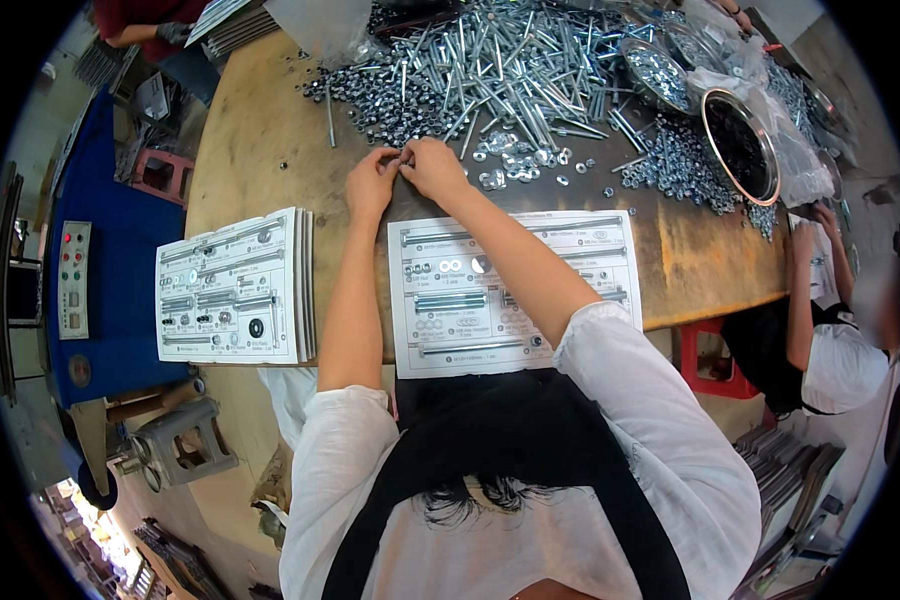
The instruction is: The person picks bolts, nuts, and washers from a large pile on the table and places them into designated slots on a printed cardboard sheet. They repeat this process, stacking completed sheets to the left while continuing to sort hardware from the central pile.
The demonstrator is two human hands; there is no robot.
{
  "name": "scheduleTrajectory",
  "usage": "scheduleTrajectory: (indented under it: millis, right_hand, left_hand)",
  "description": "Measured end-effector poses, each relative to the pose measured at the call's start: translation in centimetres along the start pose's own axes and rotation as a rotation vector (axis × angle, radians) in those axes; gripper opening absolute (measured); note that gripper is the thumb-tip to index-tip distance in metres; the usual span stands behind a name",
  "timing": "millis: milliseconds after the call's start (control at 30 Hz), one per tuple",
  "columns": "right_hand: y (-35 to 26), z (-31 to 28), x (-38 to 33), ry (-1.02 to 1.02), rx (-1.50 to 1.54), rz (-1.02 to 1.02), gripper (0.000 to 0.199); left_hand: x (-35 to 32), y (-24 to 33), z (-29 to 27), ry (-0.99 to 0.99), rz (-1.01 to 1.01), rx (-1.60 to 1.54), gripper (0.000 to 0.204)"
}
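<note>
The printed card (407,358) lies flat on the near edge of the worktop (255,150), directly in front of the person. Long bolts, washers and other small hardware show on its face. A stack of similar cards (305,300) sits to its left, apart from it.

Beyond the card, the left hand (372,182) and right hand (432,170) meet at the fingertips. Finger spacing is narrow on both hands; whether a part is gripped between them cannot be determined. The right forearm crosses above the card.

Loose flat washers (515,158) lie to the right of the hands. Just beyond the hands is the pile of nuts (370,100); adjoining it at the right is a larger heap of bolts (515,70). A tilted round bowl (706,118) stands farther right, beside a clear plastic bag (805,180).
</note>
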State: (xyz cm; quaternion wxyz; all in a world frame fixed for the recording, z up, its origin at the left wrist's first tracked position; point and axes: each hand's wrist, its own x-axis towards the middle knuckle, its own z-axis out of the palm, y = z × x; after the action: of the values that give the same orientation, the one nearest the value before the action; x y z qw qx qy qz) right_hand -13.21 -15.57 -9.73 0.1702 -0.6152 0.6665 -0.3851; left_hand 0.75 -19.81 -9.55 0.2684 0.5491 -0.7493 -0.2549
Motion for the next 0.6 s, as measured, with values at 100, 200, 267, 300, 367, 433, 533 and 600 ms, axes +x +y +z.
scheduleTrajectory:
  millis: [100, 200, 267, 300, 367, 433, 533, 600]
  right_hand:
    - [0.5, -2.0, -0.5, 0.029, 0.184, 0.063, 0.021]
    - [-1.1, -7.2, -3.6, -0.079, 0.465, 0.166, 0.022]
    - [-1.0, -11.3, -8.3, -0.115, 0.405, 0.13, 0.021]
    - [-2.0, -13.5, -11.2, -0.115, 0.205, 0.059, 0.023]
    - [-1.8, -15.5, -17.4, -0.166, 0.12, 0.054, 0.02]
    - [-2.9, -16.5, -22.6, -0.278, 0.097, 0.102, 0.021]
    - [-2.2, -15.6, -26.6, -0.254, 0.02, 0.014, 0.02]
    - [-2.1, -15.2, -26.9, -0.213, -0.02, -0.018, 0.019]
  left_hand:
    - [0.0, -0.2, -0.2, 0.016, 0.071, -0.035, 0.02]
    - [-2.5, -1.2, -0.3, -0.009, 0.125, -0.172, 0.022]
    - [-7.0, 3.2, -2.7, -0.146, 0.063, -0.286, 0.025]
    - [-9.8, 5.0, -3.9, -0.282, 0.034, -0.312, 0.024]
    - [-15.6, 7.0, -4.1, -0.457, 0.106, -0.319, 0.023]
    - [-20.2, 8.2, -3.1, -0.483, 0.277, -0.279, 0.021]
    - [-23.4, 8.4, -1.0, -0.373, 0.478, -0.171, 0.017]
    - [-24.0, 8.5, -0.3, -0.308, 0.512, -0.091, 0.017]
